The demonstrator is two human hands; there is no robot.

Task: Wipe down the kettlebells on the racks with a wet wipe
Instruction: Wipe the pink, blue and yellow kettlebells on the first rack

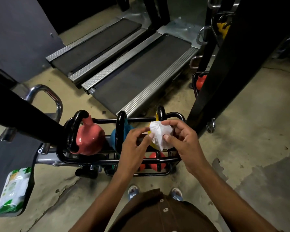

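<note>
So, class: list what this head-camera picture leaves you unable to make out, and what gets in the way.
Head view throughout.
- Yellow kettlebell: mostly behind the wet wipe, left hand and right hand.
- Lower red kettlebells: partly covered by the left hand and rack bars; count unclear.
- Wipe pack: print too small, blurred.
- Far red kettlebell: half behind the black post.

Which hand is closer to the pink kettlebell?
Left. The left hand hovers right of the pink kettlebell, in front of the blue kettlebell; the right hand is farther right, beyond the wipe.
</note>
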